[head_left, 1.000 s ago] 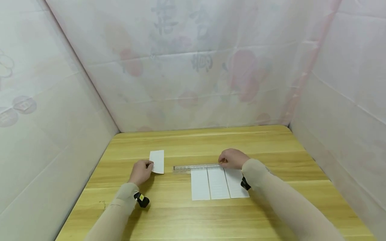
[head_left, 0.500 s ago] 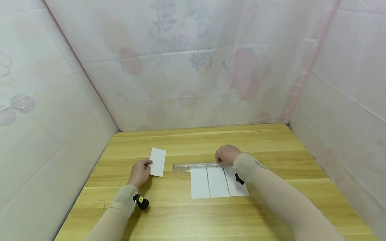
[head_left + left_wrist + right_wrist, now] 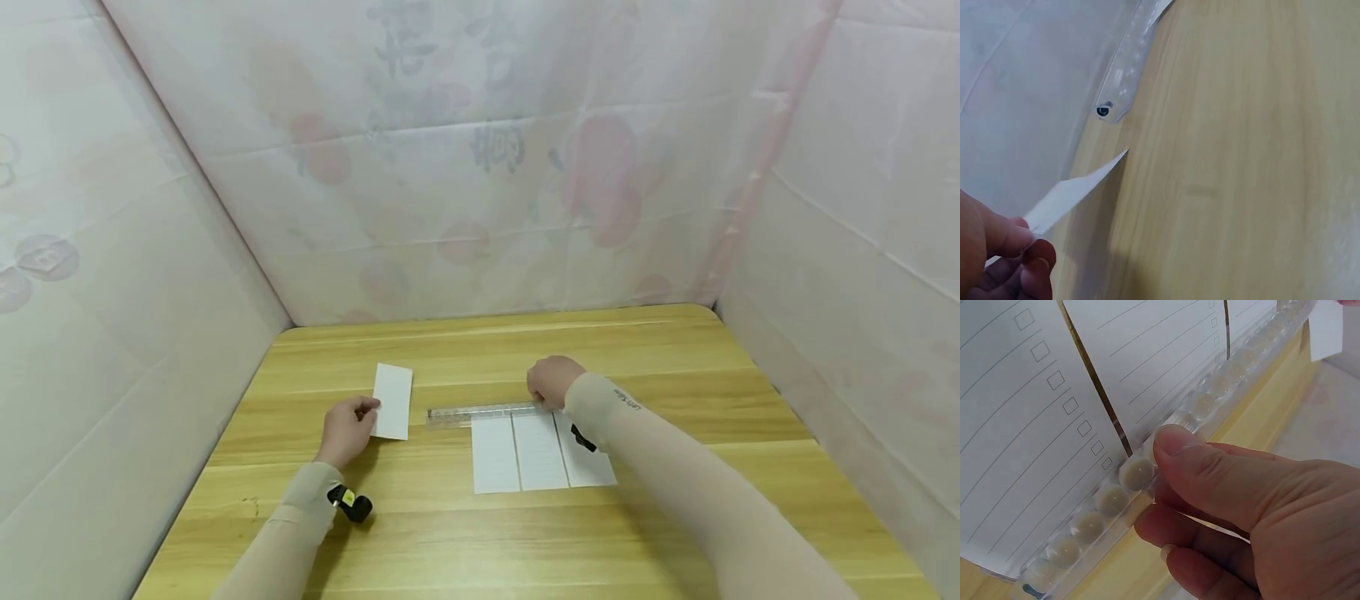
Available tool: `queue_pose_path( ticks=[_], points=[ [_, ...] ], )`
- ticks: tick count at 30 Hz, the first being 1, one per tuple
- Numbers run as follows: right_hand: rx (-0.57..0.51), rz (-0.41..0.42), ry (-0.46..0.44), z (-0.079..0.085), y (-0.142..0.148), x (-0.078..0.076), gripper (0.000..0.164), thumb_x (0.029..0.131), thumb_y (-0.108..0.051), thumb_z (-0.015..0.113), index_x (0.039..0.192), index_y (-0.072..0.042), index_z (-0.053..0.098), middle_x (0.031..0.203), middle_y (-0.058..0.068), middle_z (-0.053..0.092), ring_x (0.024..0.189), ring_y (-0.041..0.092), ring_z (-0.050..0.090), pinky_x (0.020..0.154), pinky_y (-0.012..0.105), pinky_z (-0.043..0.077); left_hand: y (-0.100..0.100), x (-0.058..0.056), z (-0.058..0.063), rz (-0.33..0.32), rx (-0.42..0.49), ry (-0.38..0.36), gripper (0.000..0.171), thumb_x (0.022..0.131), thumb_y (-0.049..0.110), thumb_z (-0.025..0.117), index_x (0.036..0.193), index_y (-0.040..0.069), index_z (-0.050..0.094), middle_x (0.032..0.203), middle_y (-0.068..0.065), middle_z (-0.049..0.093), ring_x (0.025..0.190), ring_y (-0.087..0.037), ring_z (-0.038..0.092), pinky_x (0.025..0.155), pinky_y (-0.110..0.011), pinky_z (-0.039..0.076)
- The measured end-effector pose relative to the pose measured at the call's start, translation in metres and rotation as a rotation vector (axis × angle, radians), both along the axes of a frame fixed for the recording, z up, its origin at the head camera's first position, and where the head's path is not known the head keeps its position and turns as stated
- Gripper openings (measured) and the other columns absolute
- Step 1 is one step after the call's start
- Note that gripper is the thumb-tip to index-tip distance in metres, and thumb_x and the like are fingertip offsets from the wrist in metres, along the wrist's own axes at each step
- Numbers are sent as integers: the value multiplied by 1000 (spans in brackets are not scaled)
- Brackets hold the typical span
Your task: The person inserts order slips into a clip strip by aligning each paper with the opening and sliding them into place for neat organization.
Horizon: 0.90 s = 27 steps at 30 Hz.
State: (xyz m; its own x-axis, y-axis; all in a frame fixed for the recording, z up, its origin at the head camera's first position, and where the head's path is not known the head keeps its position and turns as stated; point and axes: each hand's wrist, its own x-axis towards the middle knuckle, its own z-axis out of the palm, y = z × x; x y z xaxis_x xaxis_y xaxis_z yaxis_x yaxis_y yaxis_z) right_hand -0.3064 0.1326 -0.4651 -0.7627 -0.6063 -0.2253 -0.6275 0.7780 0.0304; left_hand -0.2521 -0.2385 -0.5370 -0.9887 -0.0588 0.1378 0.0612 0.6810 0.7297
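Note:
My left hand pinches the left edge of a loose white paper slip. In the left wrist view the slip bends, its far corner above the tabletop. My right hand pinches a clear plastic ticket rail, thumb on its top. The right wrist view shows a row of round whitish balls inside the rail. Three lined slips, left, middle and right, lie side by side, top edges at the rail. Small checkboxes run along the lines of one slip.
A light wooden table carries everything. Pale patterned cloth walls stand at its back, left and right. A dark wrist camera sticks out from the left sleeve.
My right hand slides left along the ticket rail, from near its right part toward the middle. My left hand tilts the loose slip slightly. The three slips stay with the rail.

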Motion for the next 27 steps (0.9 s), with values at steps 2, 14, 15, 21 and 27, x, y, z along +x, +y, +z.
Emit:
queue_pose_path(
  ticks=[2, 14, 15, 21, 27],
  points=[
    [-4, 4, 9, 2, 0, 3, 57, 84, 2, 68, 55, -19, 24, 56, -8, 7, 55, 12, 12, 53, 28, 21, 2, 1, 1, 12, 30, -2, 18, 94, 4, 56, 106, 2, 69, 94, -9, 64, 82, -21, 54, 67, -30, 45],
    [16, -2, -1, -4, 2, -3, 58, 80, -5, 77, 52, -22, 29, 53, -9, 14, 53, 10, 17, 54, 27, 28, 23, 11, 10, 45, 226, -32, 17, 94, 8, 60, 106, 3, 71, 101, -11, 67, 87, -21, 57, 68, -26, 48],
    [19, -2, -4, -4, 1, -3, 58, 80, -2, 75, 52, -22, 27, 54, -8, 13, 54, 10, 15, 53, 27, 26, 25, 12, 10, 48, 231, -33, 17, 94, 8, 60, 106, 3, 71, 101, -11, 67, 86, -21, 57, 68, -25, 47],
    [24, 6, -32, -6, -3, 0, 52, 72, 9, 61, 53, -22, 23, 55, -9, 9, 54, 11, 12, 52, 26, 22, 35, 22, 6, 36, 288, -58, 17, 94, 5, 60, 107, 2, 71, 103, -12, 66, 86, -20, 55, 67, -24, 47],
    [20, -2, -19, -4, -8, 4, 55, 72, 9, 65, 52, -21, 24, 54, -11, 7, 54, 10, 13, 52, 26, 22, 38, 25, 0, 22, 363, -117, 26, 91, 1, 54, 113, 1, 68, 110, -15, 60, 85, -21, 55, 56, -23, 45]
  ],
)
